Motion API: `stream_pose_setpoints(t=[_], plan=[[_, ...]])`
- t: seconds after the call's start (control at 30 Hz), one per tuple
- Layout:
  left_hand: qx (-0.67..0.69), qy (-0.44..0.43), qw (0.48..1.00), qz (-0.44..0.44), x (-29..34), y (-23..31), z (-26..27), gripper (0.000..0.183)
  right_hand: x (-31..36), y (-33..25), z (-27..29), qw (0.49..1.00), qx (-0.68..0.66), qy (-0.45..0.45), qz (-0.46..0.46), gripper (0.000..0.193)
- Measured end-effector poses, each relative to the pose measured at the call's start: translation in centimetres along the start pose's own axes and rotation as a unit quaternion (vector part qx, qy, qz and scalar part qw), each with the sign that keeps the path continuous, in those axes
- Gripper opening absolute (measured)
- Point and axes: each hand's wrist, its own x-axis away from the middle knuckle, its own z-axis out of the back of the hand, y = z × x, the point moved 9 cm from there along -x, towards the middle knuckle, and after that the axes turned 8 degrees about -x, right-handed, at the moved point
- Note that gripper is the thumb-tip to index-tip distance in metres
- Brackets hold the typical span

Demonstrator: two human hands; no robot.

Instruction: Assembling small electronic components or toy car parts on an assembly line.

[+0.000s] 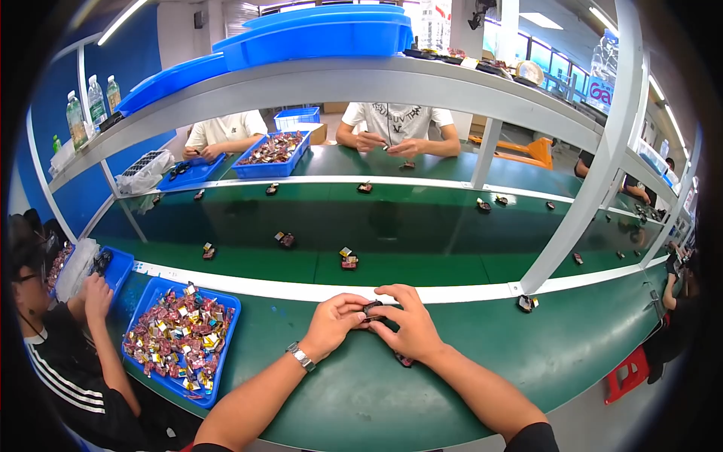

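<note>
Green worktop [343,403], white rail [467,294] beyond right hand [412,325]

Near bench [489,339]: green top, bordered by a white rail [452,293]. Directly on it: blue tray [228,350] at left, heaped with small pieces [177,339]; one dark part [525,303] beside the rail at right; one reddish part [404,361] near the middle, partly hidden. Centre strip [429,264]: green, carrying scattered parts [349,261]. Far bench [327,162]: green, bearing a filled blue crate [256,170]. Overhead shelf [316,80]: grey, supporting stacked blue bins [316,44] and, at left, bottles [76,120].
</note>
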Motion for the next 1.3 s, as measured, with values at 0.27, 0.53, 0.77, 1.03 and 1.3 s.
stream_pose_setpoints(t=[0.27,0.53,0.77,1.03,1.3], plan=[[-0.017,0.005,1.000,-0.010,-0.4,-0.2,-0.1,0.024,0.2,1.1,-1.2,0.995,-0.077,-0.036,-0.059,0.028],[-0.015,0.016,1.000,0.011,0.0,0.1,0.0,0.023,0.1,0.2,1.3,0.999,0.002,0.000,0.046,0.026],[-0.023,0.009,1.000,0.017,-0.1,-0.2,0.0,0.024,-0.1,-2.3,0.6,0.987,0.078,0.001,0.138,0.026],[-0.029,-0.004,0.999,0.028,-0.1,-0.4,-0.2,0.023,0.0,-2.6,0.2,0.983,0.131,-0.016,0.129,0.024],[-0.037,-0.003,0.999,0.030,0.0,-0.4,-0.3,0.023,-0.1,-2.7,0.5,0.984,0.108,-0.024,0.141,0.024]])
